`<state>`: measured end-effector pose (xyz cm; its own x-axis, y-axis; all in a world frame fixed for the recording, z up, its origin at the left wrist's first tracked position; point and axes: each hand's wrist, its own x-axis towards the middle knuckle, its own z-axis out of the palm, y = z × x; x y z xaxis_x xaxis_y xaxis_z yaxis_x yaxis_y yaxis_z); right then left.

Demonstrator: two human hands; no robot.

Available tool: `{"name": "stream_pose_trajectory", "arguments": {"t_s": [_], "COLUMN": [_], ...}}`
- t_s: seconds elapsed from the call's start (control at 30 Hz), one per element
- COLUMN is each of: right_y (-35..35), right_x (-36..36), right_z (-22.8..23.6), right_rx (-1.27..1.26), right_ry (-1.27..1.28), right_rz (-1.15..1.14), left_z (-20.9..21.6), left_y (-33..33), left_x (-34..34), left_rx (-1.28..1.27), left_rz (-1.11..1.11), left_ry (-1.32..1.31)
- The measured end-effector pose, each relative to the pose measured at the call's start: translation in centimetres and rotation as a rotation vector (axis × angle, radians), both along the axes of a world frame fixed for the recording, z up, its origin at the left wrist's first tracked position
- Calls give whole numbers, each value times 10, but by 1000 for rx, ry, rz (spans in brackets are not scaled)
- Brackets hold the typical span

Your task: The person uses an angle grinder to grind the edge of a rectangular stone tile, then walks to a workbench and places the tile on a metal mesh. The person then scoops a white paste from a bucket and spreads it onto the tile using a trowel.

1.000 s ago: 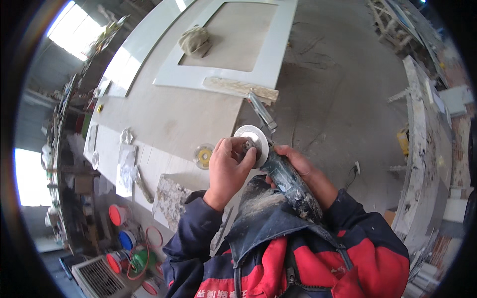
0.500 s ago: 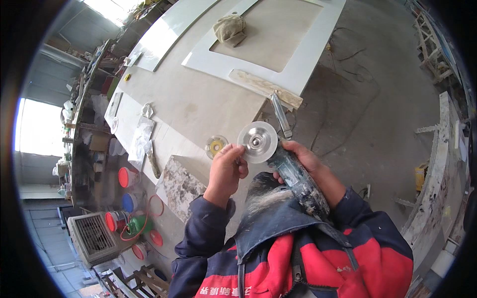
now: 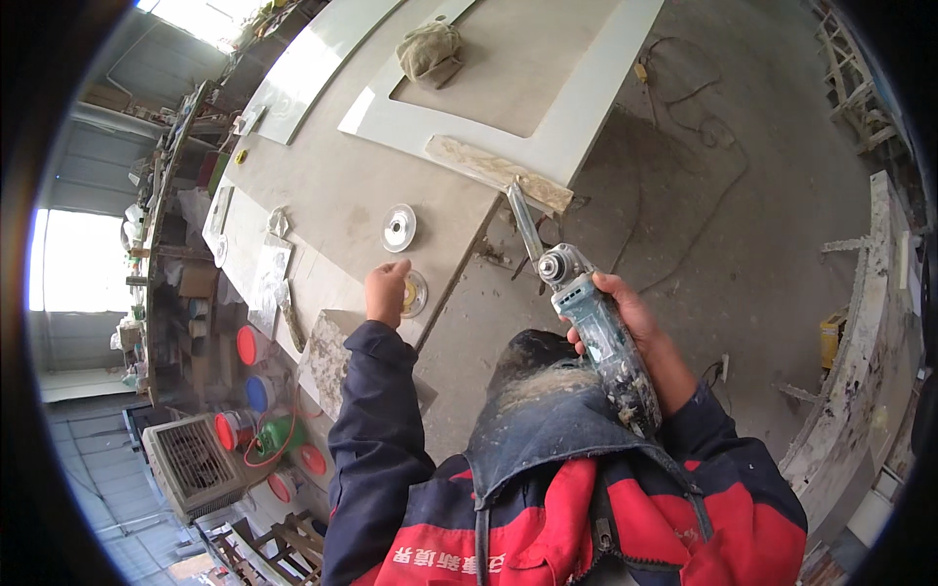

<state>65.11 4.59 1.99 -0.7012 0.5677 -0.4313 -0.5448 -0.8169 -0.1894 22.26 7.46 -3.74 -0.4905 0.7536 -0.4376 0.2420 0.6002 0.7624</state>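
Observation:
My right hand is wrapped round the body of a worn, dirty angle grinder. The grinder points away from me, its metal head and bare spindle facing up with no disc on it. My left hand is over the near part of the table with its fingers curled; whatever is in them is hidden. Right beside it, partly covered by the hand, lies a yellow-centred disc. A shiny silver disc is on the table just beyond my left hand.
A white frame-shaped panel with a bundled cloth lies on the table. A stone strip and a metal bar are at its edge. Buckets stand left; a cable trails over the floor.
The silver disc has come off the grinder and is now on the table. My left hand has moved left, away from the grinder. The grinder has shifted slightly right, still in my right hand.

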Motion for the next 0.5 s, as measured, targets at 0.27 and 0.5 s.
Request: {"name": "stream_pose_trajectory", "arguments": {"t_s": [0.27,0.5], "right_y": [9,13], "right_x": [4,8], "right_z": [10,10], "right_rx": [42,11], "right_ry": [-30,-2], "right_rz": [32,115], "left_z": [34,46], "left_y": [-62,-50], "left_x": [77,78], "left_rx": [-403,-311], "left_rz": [-636,-547], "left_ry": [1007,1001]}}
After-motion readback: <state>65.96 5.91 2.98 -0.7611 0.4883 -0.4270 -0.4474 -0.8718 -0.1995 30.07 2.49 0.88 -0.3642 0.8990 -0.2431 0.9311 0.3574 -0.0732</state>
